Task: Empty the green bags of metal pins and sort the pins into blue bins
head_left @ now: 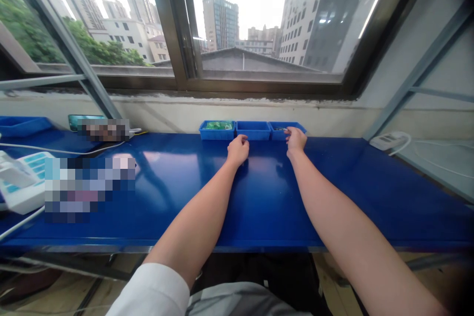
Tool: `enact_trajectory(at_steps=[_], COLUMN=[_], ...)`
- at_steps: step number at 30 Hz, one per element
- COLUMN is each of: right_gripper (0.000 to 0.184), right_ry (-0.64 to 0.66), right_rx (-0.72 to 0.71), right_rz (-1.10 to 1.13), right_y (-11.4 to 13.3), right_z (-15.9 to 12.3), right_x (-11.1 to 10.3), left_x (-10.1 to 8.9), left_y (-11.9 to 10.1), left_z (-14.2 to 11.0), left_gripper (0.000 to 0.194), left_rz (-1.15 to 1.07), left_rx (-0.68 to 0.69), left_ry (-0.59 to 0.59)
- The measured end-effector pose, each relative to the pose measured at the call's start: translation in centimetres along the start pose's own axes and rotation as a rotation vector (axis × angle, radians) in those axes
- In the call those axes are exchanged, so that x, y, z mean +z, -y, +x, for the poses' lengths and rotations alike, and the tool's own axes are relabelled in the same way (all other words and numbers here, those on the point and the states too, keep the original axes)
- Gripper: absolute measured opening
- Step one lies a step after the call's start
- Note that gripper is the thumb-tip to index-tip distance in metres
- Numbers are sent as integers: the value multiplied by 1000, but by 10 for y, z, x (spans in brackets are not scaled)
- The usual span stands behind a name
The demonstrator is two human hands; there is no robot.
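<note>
Three small blue bins stand side by side at the back of the blue table. Green items, perhaps small packets, lie in the left bin (217, 134). The middle bin (253, 135) shows no contents from here. In front of it, my left hand (239, 149) is closed with curled fingers; what they hold, if anything, is hidden. My right hand (296, 141) is at the right bin (277, 135), its fingertips pinched together over the bin's inside. Small dark and pale things show by those fingertips, too small to name.
The blue table (177, 197) runs below a window. A white device (25, 182) with cables stands at left, beside blurred-out patches. Farther left is another blue tray (25, 126). A white power strip (388, 140) lies at right, by a grey metal frame (418, 66).
</note>
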State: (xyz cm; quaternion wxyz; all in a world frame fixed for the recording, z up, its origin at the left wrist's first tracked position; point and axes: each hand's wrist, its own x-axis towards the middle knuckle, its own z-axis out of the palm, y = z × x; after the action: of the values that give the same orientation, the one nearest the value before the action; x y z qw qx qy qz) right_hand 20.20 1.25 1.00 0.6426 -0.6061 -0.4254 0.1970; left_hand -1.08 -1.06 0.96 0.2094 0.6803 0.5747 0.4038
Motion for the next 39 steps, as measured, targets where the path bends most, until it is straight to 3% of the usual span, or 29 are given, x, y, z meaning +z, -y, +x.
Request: enact_trajectory(at_steps=[3,7,10,14,19,23,28,39], right_gripper=[67,78,72,50,31,31,33,36], right_ry=[-27,-40,-55,-3,204,360,484,517], right_rx=[119,122,113,0,-88,-183,-313,-333], right_rz=[121,123,52,-158,-428,-645,-862,-929], right_y=[-1,-2,-3,-5,0,5,9,15], right_z=[3,2,0,-8,-23,-34,-42,-47], right_x=[-3,-4,-2,2,8,13,18,17], left_x=[-1,1,3,5,8,10,10,9], left_y=[-1,-1,0,-3,-6,-6,-7,-8], left_z=[-1,0,0,-5,-11,-11,-11,-13], left_gripper=[31,32,33,35,56,76,84,81], left_rz=[6,23,78,305,531,545,557,607], left_rx=[12,23,48,157,225,171,128,134], left_ry=[22,37,45,118,300,404,460,487])
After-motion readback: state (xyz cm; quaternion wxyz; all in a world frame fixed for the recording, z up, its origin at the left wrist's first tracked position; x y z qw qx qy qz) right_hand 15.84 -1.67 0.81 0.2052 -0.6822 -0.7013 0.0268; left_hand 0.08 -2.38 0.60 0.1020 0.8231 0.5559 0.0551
